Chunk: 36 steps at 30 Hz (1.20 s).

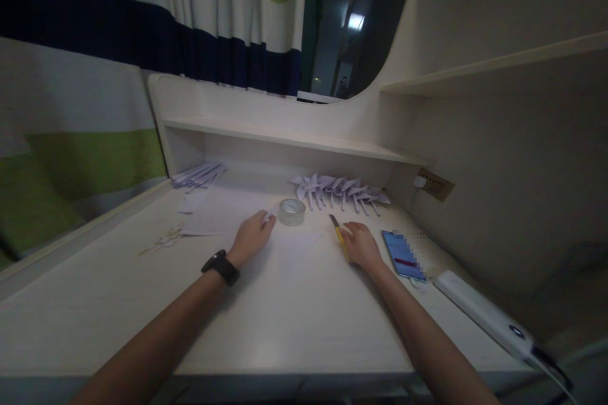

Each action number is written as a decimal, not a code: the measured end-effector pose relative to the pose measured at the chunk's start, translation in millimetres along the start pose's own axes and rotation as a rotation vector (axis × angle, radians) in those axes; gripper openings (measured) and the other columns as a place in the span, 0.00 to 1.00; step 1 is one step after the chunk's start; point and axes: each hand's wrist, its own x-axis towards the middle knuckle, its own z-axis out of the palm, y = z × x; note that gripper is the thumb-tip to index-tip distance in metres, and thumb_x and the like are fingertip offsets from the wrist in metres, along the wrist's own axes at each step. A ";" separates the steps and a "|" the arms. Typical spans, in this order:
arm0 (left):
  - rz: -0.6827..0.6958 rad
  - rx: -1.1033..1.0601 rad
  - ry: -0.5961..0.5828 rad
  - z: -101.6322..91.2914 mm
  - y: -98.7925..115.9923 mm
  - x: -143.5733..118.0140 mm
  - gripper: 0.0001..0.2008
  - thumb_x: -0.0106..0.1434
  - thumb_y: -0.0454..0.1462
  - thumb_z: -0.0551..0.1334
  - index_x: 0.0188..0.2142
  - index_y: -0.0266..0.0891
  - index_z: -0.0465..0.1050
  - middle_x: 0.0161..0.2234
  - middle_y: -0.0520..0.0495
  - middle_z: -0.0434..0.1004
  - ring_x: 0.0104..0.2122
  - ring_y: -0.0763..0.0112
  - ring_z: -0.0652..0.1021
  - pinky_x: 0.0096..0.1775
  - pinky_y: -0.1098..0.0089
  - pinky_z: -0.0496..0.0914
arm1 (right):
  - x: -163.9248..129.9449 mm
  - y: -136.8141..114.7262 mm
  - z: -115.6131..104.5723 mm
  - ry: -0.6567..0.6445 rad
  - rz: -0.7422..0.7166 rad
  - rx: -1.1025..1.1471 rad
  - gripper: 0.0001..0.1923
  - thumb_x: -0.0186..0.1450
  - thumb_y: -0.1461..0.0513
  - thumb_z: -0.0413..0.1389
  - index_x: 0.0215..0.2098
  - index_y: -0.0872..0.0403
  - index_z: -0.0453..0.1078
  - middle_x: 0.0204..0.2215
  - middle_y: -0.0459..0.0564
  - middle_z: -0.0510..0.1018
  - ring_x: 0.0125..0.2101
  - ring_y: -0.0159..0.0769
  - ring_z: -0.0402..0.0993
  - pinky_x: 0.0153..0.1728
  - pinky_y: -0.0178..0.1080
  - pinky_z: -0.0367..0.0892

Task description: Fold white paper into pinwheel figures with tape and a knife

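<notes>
Head view dim: left hand [250,237] fingers pinch paper scrap [270,216]; right hand [361,245] grips yellow cutter [338,231].

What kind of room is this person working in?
Probably a bedroom or dorm study nook: a built-in desk with a shelf above it, a striped curtain at a dark window, and a phone lying by a wall socket.
</notes>
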 end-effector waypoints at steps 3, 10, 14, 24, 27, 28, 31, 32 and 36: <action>-0.086 0.013 -0.009 -0.7 -10.7 25.3 0.20 0.66 0.44 0.47 0.34 0.34 0.73 0.31 0.39 0.77 0.32 0.61 0.76 0.32 0.69 0.63 | -5.4 -21.1 3.1 -0.072 -0.079 0.041 0.23 0.68 0.50 0.43 0.46 0.56 0.72 0.42 0.56 0.77 0.45 0.42 0.69 0.45 0.37 0.60; -0.054 -0.021 -0.068 12.8 -24.6 71.4 0.16 0.60 0.37 0.56 0.45 0.35 0.75 0.41 0.39 0.79 0.41 0.62 0.77 0.40 0.71 0.65 | -13.6 -30.0 0.5 -0.040 0.011 -0.116 0.23 0.63 0.52 0.51 0.52 0.57 0.67 0.46 0.61 0.72 0.47 0.49 0.65 0.46 0.42 0.59; -0.043 -0.062 -0.107 28.2 -27.9 76.1 0.14 0.57 0.35 0.60 0.42 0.36 0.77 0.40 0.40 0.80 0.41 0.62 0.77 0.41 0.71 0.66 | -13.3 -24.7 -1.9 -0.049 0.049 -0.105 0.24 0.62 0.55 0.53 0.55 0.57 0.63 0.45 0.61 0.71 0.44 0.48 0.66 0.44 0.43 0.61; -0.058 -0.154 -0.094 40.0 -32.8 73.4 0.12 0.57 0.37 0.60 0.40 0.37 0.78 0.37 0.40 0.80 0.40 0.60 0.78 0.41 0.69 0.67 | 75.4 -100.0 25.1 -0.097 -0.376 0.136 0.18 0.59 0.68 0.53 0.48 0.55 0.71 0.46 0.53 0.75 0.47 0.40 0.68 0.50 0.38 0.58; -0.064 -0.180 -0.082 42.8 -34.3 75.1 0.11 0.55 0.35 0.62 0.38 0.37 0.77 0.36 0.41 0.80 0.38 0.61 0.78 0.40 0.69 0.67 | 95.0 -124.1 30.7 -0.081 -0.283 0.122 0.14 0.63 0.61 0.51 0.45 0.52 0.74 0.40 0.52 0.79 0.42 0.42 0.72 0.43 0.38 0.61; -0.067 -0.189 -0.078 43.8 -34.9 75.6 0.10 0.55 0.35 0.62 0.37 0.38 0.77 0.36 0.41 0.80 0.38 0.62 0.78 0.40 0.69 0.67 | 97.9 -130.3 32.6 -0.076 -0.250 0.103 0.14 0.64 0.58 0.50 0.43 0.51 0.75 0.37 0.53 0.80 0.40 0.43 0.73 0.40 0.38 0.62; -0.084 -0.213 -0.072 46.2 -36.2 76.8 0.08 0.54 0.35 0.63 0.35 0.38 0.77 0.35 0.42 0.80 0.36 0.62 0.77 0.38 0.69 0.67 | 99.5 -143.6 39.1 -0.058 -0.164 0.028 0.15 0.63 0.53 0.51 0.36 0.51 0.76 0.32 0.55 0.80 0.36 0.44 0.74 0.35 0.39 0.62; -0.091 -0.220 -0.073 46.7 -36.3 77.0 0.08 0.54 0.36 0.63 0.35 0.38 0.77 0.34 0.42 0.80 0.36 0.62 0.77 0.38 0.69 0.67 | 98.9 -146.6 41.6 -0.048 -0.141 0.005 0.15 0.63 0.53 0.51 0.34 0.51 0.76 0.32 0.56 0.80 0.36 0.44 0.74 0.34 0.39 0.61; -0.119 -0.246 -0.073 46.8 -34.8 77.2 0.08 0.53 0.34 0.63 0.34 0.37 0.77 0.33 0.43 0.79 0.34 0.63 0.77 0.36 0.69 0.67 | 96.9 -154.0 49.6 -0.012 -0.069 -0.040 0.11 0.61 0.57 0.53 0.31 0.52 0.76 0.31 0.56 0.79 0.35 0.43 0.74 0.33 0.38 0.61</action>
